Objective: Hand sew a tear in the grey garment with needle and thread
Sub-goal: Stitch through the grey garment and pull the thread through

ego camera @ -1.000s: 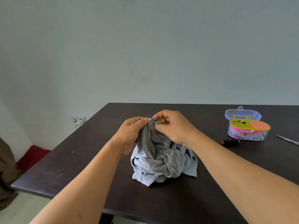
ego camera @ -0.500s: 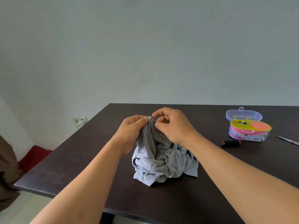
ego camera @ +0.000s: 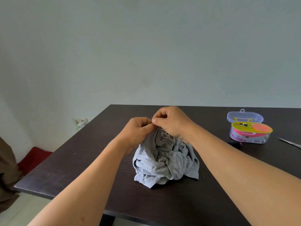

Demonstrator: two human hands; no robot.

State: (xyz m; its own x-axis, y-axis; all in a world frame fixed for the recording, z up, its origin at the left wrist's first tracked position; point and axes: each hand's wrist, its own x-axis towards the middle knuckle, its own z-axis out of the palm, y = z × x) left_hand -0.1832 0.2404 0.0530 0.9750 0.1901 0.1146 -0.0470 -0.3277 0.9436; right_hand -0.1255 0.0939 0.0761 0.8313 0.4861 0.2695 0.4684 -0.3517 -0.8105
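Head view: grey garment (ego camera: 164,159) bunched just below both hands' fingers (ego camera: 156,121).

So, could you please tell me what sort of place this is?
Probably a room at home: a plain dark table, a bare wall with a wall socket, and a small sewing kit.

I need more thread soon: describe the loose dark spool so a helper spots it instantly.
On the dark table, look right to the clear sewing kit box. The spool lies just in front of it, small and black, unlike the colourful box or the metal scissors.
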